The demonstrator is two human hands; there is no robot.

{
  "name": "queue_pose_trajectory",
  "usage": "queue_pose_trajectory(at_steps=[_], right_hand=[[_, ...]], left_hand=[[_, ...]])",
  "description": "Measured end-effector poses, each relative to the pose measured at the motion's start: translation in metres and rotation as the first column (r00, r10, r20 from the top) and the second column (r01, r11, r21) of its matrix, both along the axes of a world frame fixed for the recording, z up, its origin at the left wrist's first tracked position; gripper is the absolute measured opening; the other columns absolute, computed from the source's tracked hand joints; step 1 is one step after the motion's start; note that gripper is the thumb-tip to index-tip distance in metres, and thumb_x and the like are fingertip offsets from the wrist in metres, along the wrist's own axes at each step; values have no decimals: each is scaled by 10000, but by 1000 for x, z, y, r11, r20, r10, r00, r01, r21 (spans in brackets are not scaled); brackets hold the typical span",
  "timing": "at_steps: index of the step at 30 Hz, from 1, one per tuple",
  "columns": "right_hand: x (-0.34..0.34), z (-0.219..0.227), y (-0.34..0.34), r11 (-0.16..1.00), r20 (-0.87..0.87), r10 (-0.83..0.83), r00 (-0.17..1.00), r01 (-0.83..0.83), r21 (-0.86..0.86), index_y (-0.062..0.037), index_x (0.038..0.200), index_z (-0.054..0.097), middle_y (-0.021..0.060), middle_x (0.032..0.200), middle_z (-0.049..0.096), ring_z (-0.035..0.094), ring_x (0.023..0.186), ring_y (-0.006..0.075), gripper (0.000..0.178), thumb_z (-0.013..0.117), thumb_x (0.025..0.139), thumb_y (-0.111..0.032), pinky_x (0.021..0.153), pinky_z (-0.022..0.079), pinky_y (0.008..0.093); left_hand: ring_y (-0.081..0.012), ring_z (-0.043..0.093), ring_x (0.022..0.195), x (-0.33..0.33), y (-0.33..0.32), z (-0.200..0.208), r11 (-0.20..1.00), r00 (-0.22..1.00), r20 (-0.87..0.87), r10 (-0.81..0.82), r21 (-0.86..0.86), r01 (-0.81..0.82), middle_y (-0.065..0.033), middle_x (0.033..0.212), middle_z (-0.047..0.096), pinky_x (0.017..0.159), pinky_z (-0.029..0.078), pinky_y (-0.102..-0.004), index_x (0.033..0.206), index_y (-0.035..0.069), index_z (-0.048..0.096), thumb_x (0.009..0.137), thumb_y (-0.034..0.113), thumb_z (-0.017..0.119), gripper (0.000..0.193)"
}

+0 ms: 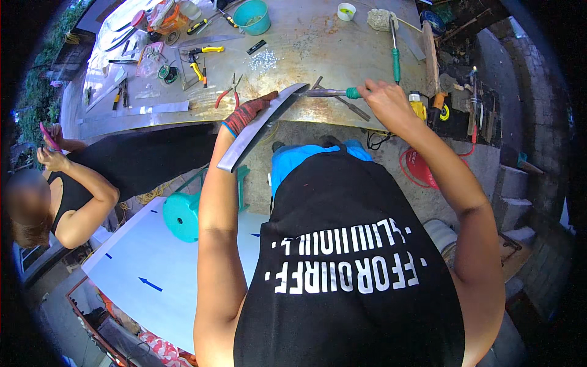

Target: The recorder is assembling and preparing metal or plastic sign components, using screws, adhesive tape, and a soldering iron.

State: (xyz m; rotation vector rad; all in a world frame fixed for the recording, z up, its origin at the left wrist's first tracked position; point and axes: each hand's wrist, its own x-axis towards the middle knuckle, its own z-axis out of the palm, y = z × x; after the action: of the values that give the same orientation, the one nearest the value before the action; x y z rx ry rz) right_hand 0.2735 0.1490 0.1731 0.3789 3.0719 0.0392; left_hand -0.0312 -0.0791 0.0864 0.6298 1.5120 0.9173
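My left hand (249,112), in a red and dark knitted glove, is closed on a long curved sheet-metal strip (254,139), held tilted over the workbench's near edge. My bare right hand (386,103) grips the green handle of a soldering iron (330,93). Its metal shaft points left, and the tip is at the strip's upper end; whether it touches I cannot tell. Just beneath the shaft lie crossed thin metal bars (348,105). Red-handled pliers (228,98) rest on the bench beside my gloved hand.
The metal workbench (293,55) bears a teal bowl (251,17), yellow-handled snips (199,58), a wire spool (167,74), metal scraps (263,60) and another green-handled tool (395,58) against a stone (380,19). A person (79,189) holds a phone at left. Behind stands a green stool (181,215).
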Motion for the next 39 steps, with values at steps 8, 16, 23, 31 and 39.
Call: queue_pose_trajectory(at_steps=[8,16,23,31,39], right_hand=[[0,-2,5,1000,3,6,1000,-6,-24,-60,1075,646,114,982,636,682,891,304,245,591,836,-71,730,562,436],[-1,-4,11,999,28,2,1000,0,-51,-66,1106,645,123,997,638,689,897,314,264,566,854,-70,737,559,454],[-4,-2,8,997,44,-9,999,13,-79,-66,1117,656,124,974,636,689,891,318,280,571,851,-70,730,565,458],[-3,-8,11,998,29,10,1000,-8,-67,-60,1066,647,123,974,636,687,889,322,232,577,845,-70,718,572,453],[0,-10,11,996,28,-10,1000,13,-83,-57,1052,637,127,974,630,682,887,336,225,572,837,-63,722,559,464]], left_hand=[[-147,528,1209,1,2,5,999,995,90,39,-24,-37,-41,1363,590,1058,355,-228,1431,55,544,997,304,497,503],[-122,591,981,-4,3,-5,1000,1000,24,7,-3,-7,-7,1188,659,864,472,-238,1404,136,588,1008,263,490,428],[-161,487,1310,2,7,13,997,999,20,-36,-69,37,-49,1437,552,1114,312,-246,1453,54,517,1015,231,465,476],[-125,550,1180,11,13,32,993,998,42,41,-110,-37,-28,1321,626,1024,387,-231,1407,93,582,1003,290,500,457],[-129,554,1171,6,13,23,992,992,106,67,-115,-54,-15,1320,628,1004,395,-229,1401,115,593,985,307,532,462]])
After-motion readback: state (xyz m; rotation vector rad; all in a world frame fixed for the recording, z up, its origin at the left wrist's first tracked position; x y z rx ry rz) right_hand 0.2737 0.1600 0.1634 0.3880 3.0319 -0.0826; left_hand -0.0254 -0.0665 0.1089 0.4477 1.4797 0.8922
